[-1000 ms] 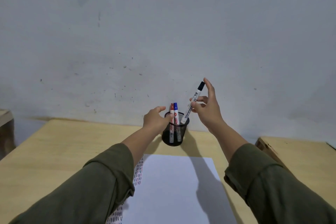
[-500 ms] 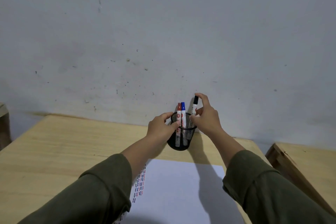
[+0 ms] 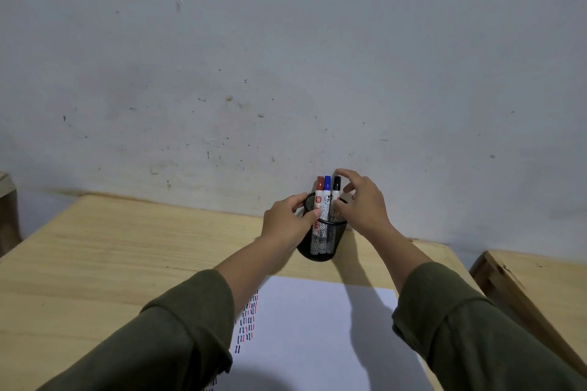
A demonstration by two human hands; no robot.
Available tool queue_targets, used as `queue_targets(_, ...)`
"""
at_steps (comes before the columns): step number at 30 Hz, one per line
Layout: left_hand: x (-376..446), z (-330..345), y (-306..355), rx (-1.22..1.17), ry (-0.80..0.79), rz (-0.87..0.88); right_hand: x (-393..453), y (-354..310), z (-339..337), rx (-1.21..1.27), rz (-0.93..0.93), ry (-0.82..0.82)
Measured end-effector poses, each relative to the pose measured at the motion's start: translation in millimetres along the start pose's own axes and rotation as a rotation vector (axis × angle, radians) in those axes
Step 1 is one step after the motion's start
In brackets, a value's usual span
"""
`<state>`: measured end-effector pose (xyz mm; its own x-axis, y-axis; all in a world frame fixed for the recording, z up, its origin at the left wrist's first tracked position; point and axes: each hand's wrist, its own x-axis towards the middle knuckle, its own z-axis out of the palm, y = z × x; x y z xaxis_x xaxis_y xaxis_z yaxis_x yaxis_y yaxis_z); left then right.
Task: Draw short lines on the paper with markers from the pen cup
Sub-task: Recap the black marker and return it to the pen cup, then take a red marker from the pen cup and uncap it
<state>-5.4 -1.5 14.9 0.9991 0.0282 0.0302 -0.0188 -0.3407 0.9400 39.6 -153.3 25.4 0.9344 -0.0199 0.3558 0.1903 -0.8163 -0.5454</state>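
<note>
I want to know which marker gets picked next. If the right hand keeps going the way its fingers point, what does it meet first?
The right hand points left over the pen cup. Its fingers would probably meet the black-capped marker first, then the blue-capped marker, though depth is unclear.

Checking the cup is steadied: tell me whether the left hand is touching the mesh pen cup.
Touching. The head view shows the left hand wrapped round the left side of the mesh pen cup, thumb lying across its rim, no gap visible.
</note>
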Motion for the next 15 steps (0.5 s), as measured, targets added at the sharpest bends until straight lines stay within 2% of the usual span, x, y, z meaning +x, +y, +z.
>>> queue_targets(15, -0.6, 1.4, 0.3, -0.009, 0.018, -0.009, -1.0, -6.6, 1.2, -0.195, -0.104, -0.088)
